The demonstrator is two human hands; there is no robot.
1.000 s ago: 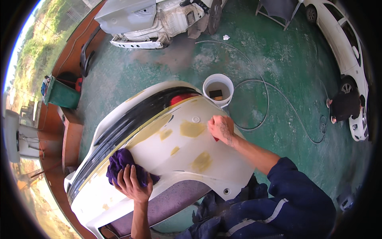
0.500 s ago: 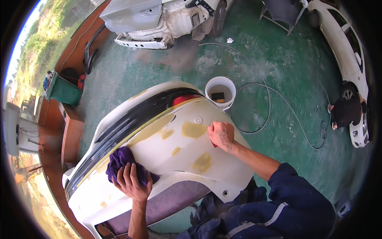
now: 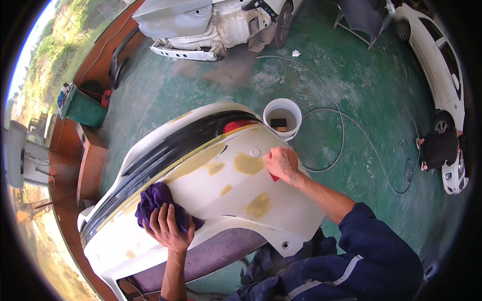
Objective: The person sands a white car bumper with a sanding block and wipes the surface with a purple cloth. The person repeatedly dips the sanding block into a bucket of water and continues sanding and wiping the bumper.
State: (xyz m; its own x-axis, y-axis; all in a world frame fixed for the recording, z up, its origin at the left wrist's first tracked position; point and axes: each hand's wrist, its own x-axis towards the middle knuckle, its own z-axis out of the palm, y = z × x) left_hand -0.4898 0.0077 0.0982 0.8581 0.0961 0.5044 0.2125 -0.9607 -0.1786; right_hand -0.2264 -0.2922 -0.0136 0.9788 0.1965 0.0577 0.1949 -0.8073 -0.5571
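Note:
A white car bumper (image 3: 201, 195) with several yellowish filler patches (image 3: 258, 205) lies in front of me, a black band and a red reflector (image 3: 240, 124) along its far side. My left hand (image 3: 169, 228) presses a crumpled purple cloth (image 3: 152, 198) onto the bumper, fingers bent over it. Toward the bumper's right end, my right hand (image 3: 282, 163) is closed in a fist against the white surface. Below that fist shows a small red edge; most of the held thing is hidden, so I cannot tell its kind.
Just past the bumper stands a white bucket (image 3: 282, 113) of murky water with a dark block in it. A grey hose (image 3: 343, 135) loops over the green floor. A partly stripped car (image 3: 216, 27) is at the back; another person (image 3: 439, 149) crouches by a white car (image 3: 437, 65).
My right fist has moved slightly away from me over the bumper, keeping the red-edged thing. The left hand stays on the purple cloth. The whole view has shifted a little.

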